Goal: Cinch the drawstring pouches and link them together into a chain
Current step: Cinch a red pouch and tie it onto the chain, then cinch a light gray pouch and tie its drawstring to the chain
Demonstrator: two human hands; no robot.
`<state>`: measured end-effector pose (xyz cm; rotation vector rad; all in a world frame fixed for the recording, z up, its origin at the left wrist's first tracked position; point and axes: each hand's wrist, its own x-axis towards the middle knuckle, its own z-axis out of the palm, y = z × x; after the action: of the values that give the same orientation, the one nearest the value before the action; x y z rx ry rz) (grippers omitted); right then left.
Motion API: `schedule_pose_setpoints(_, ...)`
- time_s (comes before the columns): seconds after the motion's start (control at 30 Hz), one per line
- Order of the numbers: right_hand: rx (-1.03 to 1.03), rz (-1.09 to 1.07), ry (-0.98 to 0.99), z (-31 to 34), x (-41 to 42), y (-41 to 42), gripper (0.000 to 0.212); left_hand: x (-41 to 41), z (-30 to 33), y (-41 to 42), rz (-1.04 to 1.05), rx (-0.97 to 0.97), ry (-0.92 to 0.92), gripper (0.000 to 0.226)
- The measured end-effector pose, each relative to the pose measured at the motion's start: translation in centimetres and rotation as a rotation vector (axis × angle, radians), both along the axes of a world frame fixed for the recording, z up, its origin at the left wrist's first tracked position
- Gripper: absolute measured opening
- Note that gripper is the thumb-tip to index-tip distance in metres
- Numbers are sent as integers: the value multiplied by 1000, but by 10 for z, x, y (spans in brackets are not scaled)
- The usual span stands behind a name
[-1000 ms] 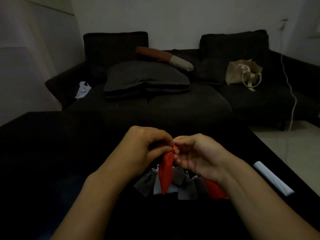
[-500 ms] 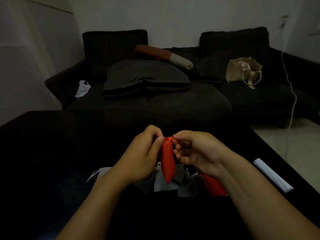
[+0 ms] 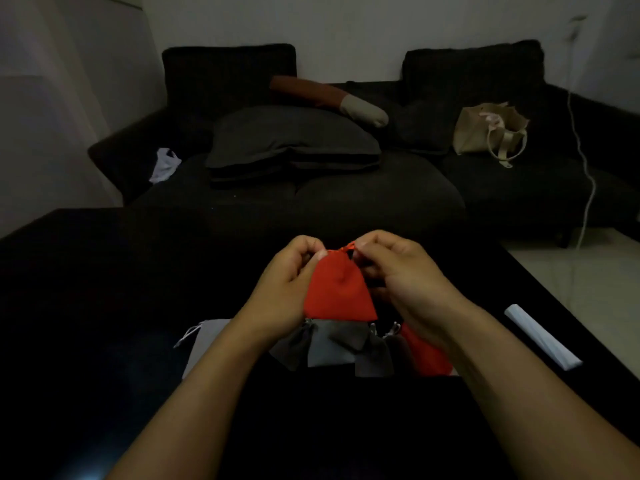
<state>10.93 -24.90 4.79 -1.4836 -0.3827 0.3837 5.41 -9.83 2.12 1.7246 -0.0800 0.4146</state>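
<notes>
One red pouch (image 3: pixel 341 292) hangs between the two hands above the black table (image 3: pixel 104 289), its gathered neck and red cord (image 3: pixel 348 249) at the top and its flat body spread wide below. The left hand (image 3: pixel 289 289) has its fingers curled round the pouch's left edge near the neck, thumb on the cloth. The right hand (image 3: pixel 401 275) pinches the cord at the neck between thumb and forefinger, its other fingers curled behind the pouch's right edge. Below the hands a row of pouches lies on the table: about four grey pouches (image 3: pixel 332 348) overlapping in the middle, a second red one (image 3: pixel 424 355) at the right end, partly under the right wrist, and a pale grey one (image 3: pixel 207 336) at the left, half hidden by the left forearm; the dim light makes the grey count unsure. One white roll (image 3: pixel 542 337) lies on the table well to the right. Beyond the table stands a dark sofa (image 3: pixel 329 202) with one tote bag (image 3: pixel 488 131) on its seat.
</notes>
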Motion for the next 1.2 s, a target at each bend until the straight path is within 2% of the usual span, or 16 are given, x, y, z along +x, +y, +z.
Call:
schedule_pose_setpoints(0.13,-154,151,63,-14,7,-3,32,-1,-4,-1,43,43,50,17)
schedule_pose_setpoints(0.27,-157,146,-6,-25,8,9,21,-7,-1,14,133,68,128,6)
schedule_pose_setpoints(0.33,-253,136,-35,-32,9,22,14,-10,-5,39,305,149,241,16)
schedule_pose_setpoints(0.43,-420,69,-87,-50,12,44,14,-20,-27,94,570,573,580,58)
schedule_pose_setpoints(0.47,-512,28,-137,-56,13,50,17,-24,-36,108,573,665,743,71)
schedule_pose_setpoints(0.53,-754,-35,-268,-62,15,58,23,-33,-51,122,530,726,1043,89)
schedule_pose_setpoints(0.6,-915,-95,-382,-61,13,60,28,-37,-64,127,490,818,1156,97)
schedule_pose_setpoints(0.7,-864,-119,-547,-53,9,68,36,-38,-72,133,513,831,1066,89)
schedule_pose_setpoints(0.83,-788,120,-621,-50,-6,87,38,-41,-67,133,420,561,964,40)
schedule_pose_setpoints(0.9,-818,242,-618,-53,-11,93,49,-42,-58,129,347,473,905,28)
schedule_pose_setpoints(1.0,-847,277,-649,-51,-7,91,53,-42,-37,117,332,342,666,20)
schedule_pose_setpoints(1.1,-651,253,-656,-41,3,82,39,-43,-9,97,360,322,364,23)
schedule_pose_setpoints(1.2,-350,271,-595,-23,9,68,25,-44,11,83,334,255,204,26)
